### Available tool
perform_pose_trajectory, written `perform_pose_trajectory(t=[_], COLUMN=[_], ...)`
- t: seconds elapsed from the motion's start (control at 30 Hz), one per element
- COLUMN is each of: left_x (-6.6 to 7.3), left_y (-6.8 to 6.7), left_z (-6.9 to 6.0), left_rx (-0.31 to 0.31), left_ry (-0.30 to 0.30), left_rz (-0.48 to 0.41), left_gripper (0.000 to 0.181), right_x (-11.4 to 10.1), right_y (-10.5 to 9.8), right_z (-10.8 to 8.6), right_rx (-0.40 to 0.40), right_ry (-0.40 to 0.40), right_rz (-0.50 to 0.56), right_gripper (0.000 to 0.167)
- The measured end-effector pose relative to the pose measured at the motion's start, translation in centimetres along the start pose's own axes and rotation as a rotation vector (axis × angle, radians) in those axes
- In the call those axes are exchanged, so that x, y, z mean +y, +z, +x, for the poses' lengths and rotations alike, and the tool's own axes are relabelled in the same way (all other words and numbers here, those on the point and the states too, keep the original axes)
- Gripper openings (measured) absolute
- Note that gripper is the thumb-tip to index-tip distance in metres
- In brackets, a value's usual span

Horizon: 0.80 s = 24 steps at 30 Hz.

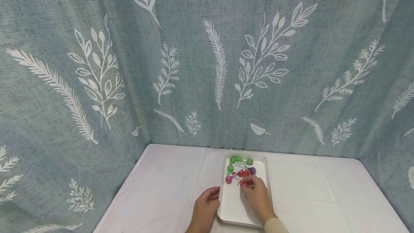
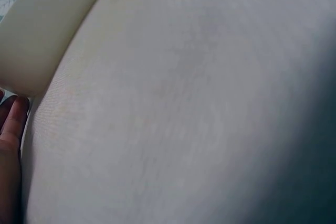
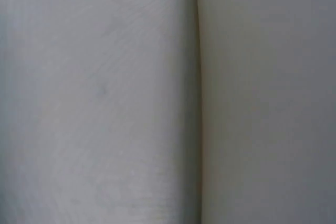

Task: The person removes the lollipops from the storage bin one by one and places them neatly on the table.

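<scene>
"Red shows at the fingertips of the right hand [image 1: 257, 194]. What has it got?"

"A red lollipop [image 1: 243, 183], pinched between thumb and fingers. It's inside the white tray [image 1: 231, 208], a little nearer the person than the other lollipops: green ones [image 1: 249, 161], more reds [image 1: 240, 173], a purple one [image 1: 252, 170] and a pink one [image 1: 228, 179]."

"How would it handle?"

"Light, I'd say, with a hard ball on a thin, fairly stiff stick. The wrapper looks slick, so a loose pinch could slip, and a dropped one might roll. I'd take the ball from both sides, or the stick close to it."

"And the pose?"

"The right forearm slants in from the near right, a pale sleeve [image 1: 275, 225] at the wrist, the back of the hand facing up over the tray. The left hand [image 1: 205, 202] is outside, at the tray's left edge above the table [image 1: 181, 179], fingers relaxed and touching the wall; it has no lollipop."
</scene>
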State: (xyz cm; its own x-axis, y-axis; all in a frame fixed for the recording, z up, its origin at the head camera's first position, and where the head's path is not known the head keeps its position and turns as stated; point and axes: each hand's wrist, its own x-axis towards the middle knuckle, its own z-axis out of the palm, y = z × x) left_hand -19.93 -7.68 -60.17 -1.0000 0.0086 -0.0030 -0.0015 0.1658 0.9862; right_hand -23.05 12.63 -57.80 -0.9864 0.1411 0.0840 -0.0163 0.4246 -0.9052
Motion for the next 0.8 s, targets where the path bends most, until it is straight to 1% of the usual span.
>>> perform_pose_trajectory(t=[0.13, 0.27, 0.37, 0.47, 0.63, 0.8], left_x=[0.07, 0.1, 0.12, 0.1, 0.05, 0.22], left_y=[0.01, 0.02, 0.05, 0.14, 0.23, 0.27], left_z=[-0.04, -0.01, 0.01, 0.05, 0.01, -0.1], left_rx=[0.008, 0.012, 0.018, 0.027, 0.037, 0.043], left_ry=[0.003, -0.003, 0.002, 0.015, 0.034, 0.031], left_rz=[-0.009, -0.001, -0.001, -0.002, 0.012, 0.019], left_gripper=[0.051, 0.051, 0.05, 0.05, 0.049, 0.049], right_x=[0.08, 0.09, -0.04, -0.14, -0.06, -0.33], right_y=[0.04, -0.08, -0.31, -0.43, -0.4, -0.6], right_z=[0.05, -0.02, -0.09, -0.05, 0.18, 0.09], right_rx=[0.011, 0.04, 0.046, 0.052, 0.081, 0.068], right_ry=[-0.011, -0.025, -0.018, 0.003, 0.04, 0.053], right_rz=[0.0, -0.029, -0.048, -0.034, 0.032, 0.137], right_gripper=[0.021, 0.015, 0.012, 0.012, 0.014, 0.012])
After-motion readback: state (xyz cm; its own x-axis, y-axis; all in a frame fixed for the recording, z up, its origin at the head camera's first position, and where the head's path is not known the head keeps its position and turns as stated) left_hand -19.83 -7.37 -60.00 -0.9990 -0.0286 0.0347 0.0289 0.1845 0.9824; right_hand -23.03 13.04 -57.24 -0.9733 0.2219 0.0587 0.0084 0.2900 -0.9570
